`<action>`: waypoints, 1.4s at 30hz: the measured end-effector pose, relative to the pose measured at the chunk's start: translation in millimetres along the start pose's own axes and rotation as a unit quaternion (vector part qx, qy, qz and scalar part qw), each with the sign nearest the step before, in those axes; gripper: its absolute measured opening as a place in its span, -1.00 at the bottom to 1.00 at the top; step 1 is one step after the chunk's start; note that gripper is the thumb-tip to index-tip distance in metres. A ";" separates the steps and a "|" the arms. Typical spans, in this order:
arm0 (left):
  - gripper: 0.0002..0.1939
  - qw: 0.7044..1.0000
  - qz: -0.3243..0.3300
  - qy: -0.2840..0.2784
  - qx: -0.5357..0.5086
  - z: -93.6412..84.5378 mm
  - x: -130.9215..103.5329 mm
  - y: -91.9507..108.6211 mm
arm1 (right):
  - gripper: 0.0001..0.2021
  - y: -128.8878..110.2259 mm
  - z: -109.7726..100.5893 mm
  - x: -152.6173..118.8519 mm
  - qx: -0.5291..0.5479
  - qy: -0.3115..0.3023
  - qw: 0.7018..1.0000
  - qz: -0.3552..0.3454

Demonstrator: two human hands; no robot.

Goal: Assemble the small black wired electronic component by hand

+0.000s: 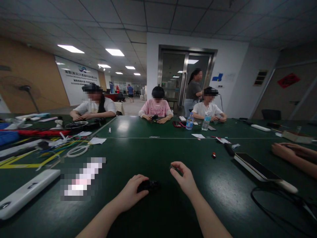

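So my left hand (133,189) has its fingers curled round this black gadget (154,185), on or just above the tabletop (138,158), probably to steady it. My right hand (184,178) fingertip-pinches a small dark piece (172,168) nearby, likely for finer control.

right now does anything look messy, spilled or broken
The wires on the left lie in a loose tangle, untidy beside the coiled white cable. A small red item sits apart beyond the right hand. No spill or damage stands out.

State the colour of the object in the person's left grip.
The object is black, showing best in the head view.
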State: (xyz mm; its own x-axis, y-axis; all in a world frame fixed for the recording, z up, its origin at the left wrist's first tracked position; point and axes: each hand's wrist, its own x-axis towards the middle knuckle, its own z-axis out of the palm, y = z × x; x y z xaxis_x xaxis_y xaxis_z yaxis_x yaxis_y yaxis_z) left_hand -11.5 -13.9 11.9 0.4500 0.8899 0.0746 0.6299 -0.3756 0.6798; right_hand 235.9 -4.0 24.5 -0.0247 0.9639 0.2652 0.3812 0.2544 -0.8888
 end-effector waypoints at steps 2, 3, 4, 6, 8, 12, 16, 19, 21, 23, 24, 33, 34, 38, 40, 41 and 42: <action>-0.59 1.000 -0.001 -0.004 -0.002 0.0 -0.2 -0.4 | -0.75 3.3 -1.0 0.9 0.006 0.004 1.000 0.001; -0.59 1.000 -0.002 -0.006 -0.003 -0.1 -0.3 -0.8 | -0.75 4.6 -1.4 1.2 0.008 0.005 1.000 0.002; -0.59 1.000 -0.002 -0.007 -0.004 -0.1 -0.4 -1.4 | -0.76 5.5 -1.7 1.3 0.012 0.005 1.000 0.002; -0.58 1.000 -0.002 -0.007 -0.002 0.0 -0.4 -3.0 | -0.76 6.4 -2.2 1.2 0.023 0.008 1.000 -0.001; -0.58 1.000 0.000 -0.007 0.000 0.5 -0.4 -4.8 | -0.76 6.0 -2.7 1.0 0.032 0.015 0.999 -0.002; -0.58 1.000 0.000 -0.005 -0.004 1.5 -0.2 -7.8 | -0.76 3.3 -4.1 0.8 0.037 0.022 0.999 0.004; -0.58 1.000 0.001 -0.006 -0.010 1.1 -0.4 -7.2 | -0.78 0.1 -5.2 0.5 0.043 0.020 0.999 0.003; -0.59 1.000 0.000 -0.008 -0.013 0.1 -0.6 -5.8 | -0.79 -2.0 -5.2 -0.1 0.044 0.020 0.999 0.002; -0.59 1.000 0.000 -0.009 -0.016 -0.2 -0.6 -5.6 | -0.79 -3.0 -4.9 -0.4 0.040 0.020 0.999 0.002; -0.59 1.000 0.001 -0.008 -0.016 0.0 -0.5 -6.3 | -0.79 -3.3 -4.6 -0.6 0.033 0.021 0.999 0.003; -0.59 1.000 0.003 -0.008 -0.014 0.2 -0.4 -6.8 | -0.79 -3.2 -4.5 -0.7 0.032 0.020 0.999 0.003; -0.59 1.000 0.001 -0.005 0.003 0.4 0.4 -3.5 | -0.78 1.9 -1.0 -0.3 0.043 0.022 0.999 -0.012; -0.59 1.000 0.001 -0.007 0.002 -0.1 0.2 -1.9 | -0.78 2.1 -0.6 -0.3 0.042 0.019 0.999 -0.011; -0.59 1.000 -0.010 -0.012 0.000 -2.2 -0.7 3.8 | -0.78 0.8 0.2 -0.6 0.033 0.002 0.999 -0.012; -0.59 1.000 -0.015 -0.014 0.001 -3.0 -1.0 5.5 | -0.78 -1.5 0.6 -1.2 0.025 -0.003 1.000 -0.012; -0.59 1.000 -0.016 -0.014 0.002 -3.3 -1.1 5.9 | -0.79 -2.9 0.8 -1.7 0.021 -0.005 1.000 -0.010; -0.59 1.000 -0.017 -0.014 0.003 -3.5 -1.1 6.0 | -0.79 -4.4 1.0 -2.3 0.016 -0.009 1.000 -0.009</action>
State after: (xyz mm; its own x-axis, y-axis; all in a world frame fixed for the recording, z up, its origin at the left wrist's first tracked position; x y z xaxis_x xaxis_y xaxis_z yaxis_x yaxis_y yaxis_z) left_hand -10.4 -16.2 18.4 0.4462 0.8944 0.0310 0.6482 -0.3469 0.6779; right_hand 233.4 -7.2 27.4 -0.0476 0.9603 0.2750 0.3500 0.2739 -0.8958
